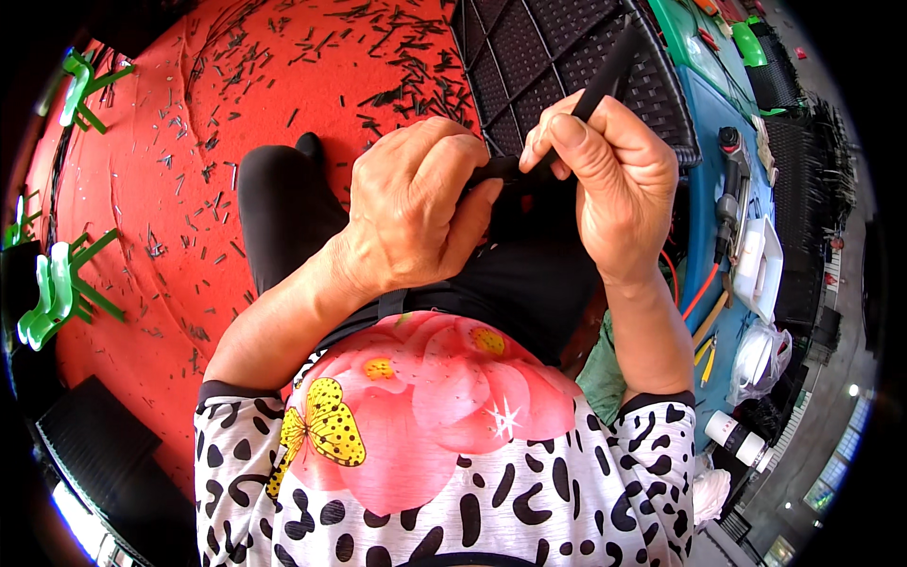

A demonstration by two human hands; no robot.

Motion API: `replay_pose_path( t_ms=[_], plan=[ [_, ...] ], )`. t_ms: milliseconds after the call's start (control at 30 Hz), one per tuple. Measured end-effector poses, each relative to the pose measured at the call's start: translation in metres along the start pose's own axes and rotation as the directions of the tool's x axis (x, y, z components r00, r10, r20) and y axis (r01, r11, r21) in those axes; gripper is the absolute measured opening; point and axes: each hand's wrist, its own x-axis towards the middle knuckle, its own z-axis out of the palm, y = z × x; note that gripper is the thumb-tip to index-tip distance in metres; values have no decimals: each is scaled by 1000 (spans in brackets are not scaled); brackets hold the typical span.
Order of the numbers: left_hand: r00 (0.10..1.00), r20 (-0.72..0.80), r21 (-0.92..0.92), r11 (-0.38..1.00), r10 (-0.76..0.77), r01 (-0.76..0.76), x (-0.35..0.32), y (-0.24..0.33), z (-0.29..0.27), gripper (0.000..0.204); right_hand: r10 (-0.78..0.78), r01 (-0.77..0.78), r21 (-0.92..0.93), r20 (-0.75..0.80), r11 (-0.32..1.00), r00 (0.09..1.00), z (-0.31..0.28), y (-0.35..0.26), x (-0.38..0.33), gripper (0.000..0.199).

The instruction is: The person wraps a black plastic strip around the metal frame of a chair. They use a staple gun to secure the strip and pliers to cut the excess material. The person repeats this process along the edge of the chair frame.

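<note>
From the head view: both hands are up over the lap, working one black strip [595, 90]. The left hand [416, 203] is closed around its lower end, the right hand [614, 180] pinches it higher up, thumb and forefinger pressed tight, the free end slanting up across the black woven panel [557, 57]. It looks like a weaving or trimming step, and feeding that strip would call for a steady pull. Hidden: the strip's middle, buried between the palms. The cut black scraps [283, 76] litter the red floor [142, 198]; the tools on the blue table [709, 161] are too small to name.
</note>
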Motion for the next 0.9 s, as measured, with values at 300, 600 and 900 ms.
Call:
replay_pose_path(
  t_ms=[300,600,900],
  plan=[
    [970,204,142,985,-130,102,14,17,-9,21,-113,113,9,33,994,993,1,-1,-10,23],
    [993,113,131,991,-40,25,5,5,-6,22,-37,36,11,37,999,999,-1,-29,-25,25],
    [990,123,87,995,-66,55,8,8,-4,31,35,-16,-182,102,983,994,-6,-45,16,23]
  ],
)
